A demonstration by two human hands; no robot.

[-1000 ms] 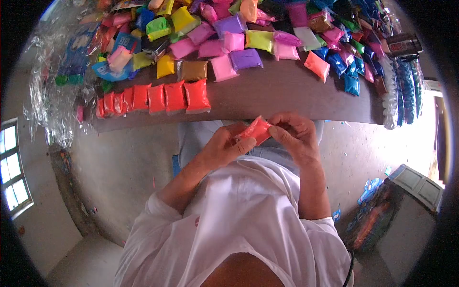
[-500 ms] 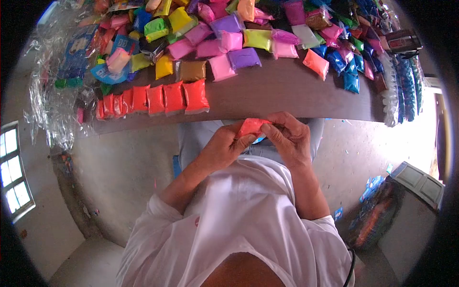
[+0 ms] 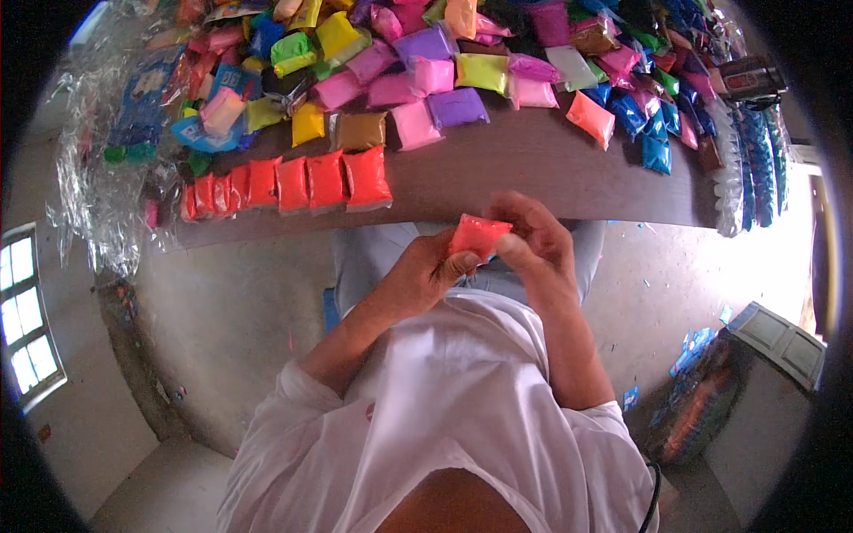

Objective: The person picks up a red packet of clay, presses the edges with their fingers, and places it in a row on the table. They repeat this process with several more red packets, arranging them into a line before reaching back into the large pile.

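A small red packet (image 3: 477, 234), clear-wrapped like the others, is held near the table's front edge, above my lap. My left hand (image 3: 433, 266) grips its left side, thumb at the lower edge and fingers partly hidden behind. On the packet's right edge rests the thumb of my right hand (image 3: 542, 244); its other fingers are raised and spread away from the thumb. Beyond my left hand, similar red packets (image 3: 291, 182) stand in a row on the brown table (image 3: 524, 169).
Many colored packets, including a purple packet (image 3: 458, 107) and an orange packet (image 3: 590, 119), pile across the table's far side. Clear plastic wrapping (image 3: 98, 195) hangs over the left end. A dark device (image 3: 751, 80) lies at the right end, beside clear and blue plastic strips (image 3: 755, 169).
The red packet has turned flatter toward the camera and shifted slightly right. My right fingers have loosened and lifted from it. The row of red packets stays the same.
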